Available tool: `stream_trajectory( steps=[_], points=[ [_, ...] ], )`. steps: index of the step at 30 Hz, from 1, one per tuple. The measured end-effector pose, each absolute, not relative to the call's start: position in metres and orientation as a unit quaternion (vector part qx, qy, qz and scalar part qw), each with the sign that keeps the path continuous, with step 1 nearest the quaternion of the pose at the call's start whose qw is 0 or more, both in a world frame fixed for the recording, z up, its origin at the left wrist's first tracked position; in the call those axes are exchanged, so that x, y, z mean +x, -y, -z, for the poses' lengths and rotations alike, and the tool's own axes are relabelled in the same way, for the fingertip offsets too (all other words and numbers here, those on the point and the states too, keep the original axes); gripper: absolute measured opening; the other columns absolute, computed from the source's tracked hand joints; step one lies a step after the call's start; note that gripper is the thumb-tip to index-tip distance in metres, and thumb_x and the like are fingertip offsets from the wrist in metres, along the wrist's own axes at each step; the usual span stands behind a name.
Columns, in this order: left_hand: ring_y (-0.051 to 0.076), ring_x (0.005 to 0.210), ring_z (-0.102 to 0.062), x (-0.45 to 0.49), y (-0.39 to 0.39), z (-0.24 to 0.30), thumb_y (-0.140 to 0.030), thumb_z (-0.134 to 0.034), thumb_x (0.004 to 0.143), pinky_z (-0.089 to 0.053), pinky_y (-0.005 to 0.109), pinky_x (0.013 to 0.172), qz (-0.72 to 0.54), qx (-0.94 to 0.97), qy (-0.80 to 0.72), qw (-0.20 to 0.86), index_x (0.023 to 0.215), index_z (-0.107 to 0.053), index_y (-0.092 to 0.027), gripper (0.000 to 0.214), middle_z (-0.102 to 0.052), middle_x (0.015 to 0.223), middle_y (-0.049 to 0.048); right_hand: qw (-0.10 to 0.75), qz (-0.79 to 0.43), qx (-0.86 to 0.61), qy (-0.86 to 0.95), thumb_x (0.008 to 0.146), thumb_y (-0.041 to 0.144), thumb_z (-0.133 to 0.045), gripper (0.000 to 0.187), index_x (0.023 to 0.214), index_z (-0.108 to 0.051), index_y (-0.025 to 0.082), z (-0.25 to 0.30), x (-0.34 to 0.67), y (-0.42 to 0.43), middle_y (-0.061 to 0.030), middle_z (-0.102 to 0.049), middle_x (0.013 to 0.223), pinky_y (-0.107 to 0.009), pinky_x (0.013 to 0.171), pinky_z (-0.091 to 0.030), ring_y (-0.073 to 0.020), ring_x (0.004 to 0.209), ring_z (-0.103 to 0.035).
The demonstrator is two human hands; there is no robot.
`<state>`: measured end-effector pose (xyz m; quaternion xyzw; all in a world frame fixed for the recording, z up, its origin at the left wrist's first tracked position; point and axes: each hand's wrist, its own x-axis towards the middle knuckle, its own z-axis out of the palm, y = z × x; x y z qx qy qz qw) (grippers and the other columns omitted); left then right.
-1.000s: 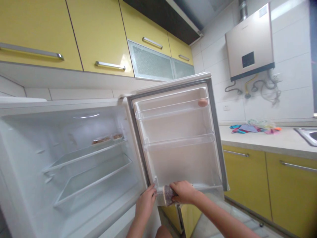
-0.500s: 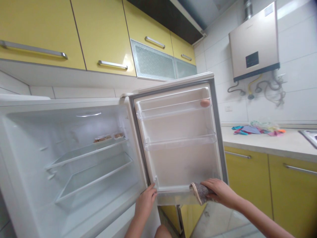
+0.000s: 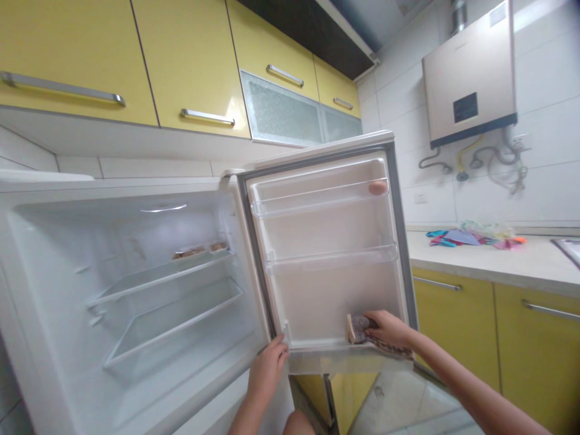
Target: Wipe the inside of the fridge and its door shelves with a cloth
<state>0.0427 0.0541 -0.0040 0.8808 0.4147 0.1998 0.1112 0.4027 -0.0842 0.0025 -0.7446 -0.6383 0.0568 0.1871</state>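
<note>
A white fridge stands open, its door [image 3: 326, 284] swung out to the right. My right hand [image 3: 385, 329] is closed on a grey patterned cloth [image 3: 357, 328] and presses it against the lower right of the door's inner panel. My left hand [image 3: 266, 371] grips the door's bottom left corner by the hinge side, fingers curled round the edge. An egg [image 3: 377, 188] lies in the top door rack.
Inside the fridge are glass shelves [image 3: 167, 281] with small trays at the back. A countertop [image 3: 489, 263] at right holds colourful cloths [image 3: 471, 235]. Yellow cabinets stand above and below, and a water heater [image 3: 471, 72] hangs on the tiled wall.
My right hand has carried the cloth rightward along the door's bottom edge, then up onto the lower right of the inner panel. My left hand has kept its grip.
</note>
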Motion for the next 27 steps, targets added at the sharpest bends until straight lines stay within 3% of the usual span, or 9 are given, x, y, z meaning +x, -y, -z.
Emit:
stream_trajectory(
  steps=[4, 7, 17, 23, 27],
  points=[
    [0.022, 0.126, -0.065, 0.044, -0.054, 0.002, -0.021, -0.049, 0.093, -0.048, 0.033, 0.107, -0.196, 0.880, -0.417, 0.114, 0.099, -0.075, -0.025, 0.027, -0.060, 0.149, 0.0046, 0.121, -0.080, -0.726, 0.673, 0.063, 0.021, -0.073, 0.041, 0.104, -0.078, 0.021, -0.007, 0.381, 0.037, -0.0087, -0.079, 0.107, -0.034, 0.086, -0.052, -0.0291, 0.101, -0.072],
    [0.021, 0.126, -0.065, 0.044, -0.056, 0.004, -0.021, -0.049, 0.093, -0.048, 0.033, 0.106, -0.195, 0.882, -0.413, 0.119, 0.100, -0.076, -0.026, 0.028, -0.060, 0.149, 0.0036, 0.088, -0.096, -0.694, 0.708, 0.060, 0.019, -0.075, 0.037, 0.097, -0.080, 0.023, 0.002, 0.353, 0.006, -0.0049, -0.080, 0.097, -0.031, 0.081, -0.053, -0.0258, 0.093, -0.073],
    [0.024, 0.127, -0.064, 0.038, -0.066, 0.012, -0.021, -0.052, 0.090, -0.049, 0.035, 0.106, -0.173, 0.881, -0.417, 0.142, 0.101, -0.077, -0.030, 0.028, -0.058, 0.151, 0.0000, 0.055, -0.110, -0.580, 0.805, 0.068, 0.021, -0.070, 0.049, 0.117, -0.075, 0.021, 0.014, 0.241, -0.083, -0.0075, -0.079, 0.113, -0.032, 0.089, -0.051, -0.0253, 0.103, -0.072],
    [0.027, 0.128, -0.063, 0.034, -0.063, 0.008, -0.025, -0.051, 0.090, -0.049, 0.041, 0.108, -0.176, 0.880, -0.415, 0.150, 0.105, -0.077, -0.030, 0.030, -0.058, 0.151, 0.0016, 0.018, -0.149, -0.531, 0.834, 0.069, 0.021, -0.071, 0.054, 0.122, -0.073, 0.029, 0.005, 0.268, -0.067, -0.0009, -0.079, 0.111, -0.028, 0.084, -0.052, -0.0211, 0.095, -0.073],
    [0.027, 0.128, -0.063, 0.035, -0.062, 0.004, -0.023, -0.054, 0.088, -0.049, 0.040, 0.107, -0.169, 0.874, -0.425, 0.165, 0.100, -0.078, -0.030, 0.028, -0.059, 0.150, 0.0010, -0.009, -0.159, -0.531, 0.832, 0.066, 0.013, -0.068, 0.060, 0.124, -0.072, 0.028, -0.001, 0.308, -0.036, -0.0045, -0.078, 0.116, -0.032, 0.088, -0.053, -0.0249, 0.103, -0.073]
  ],
)
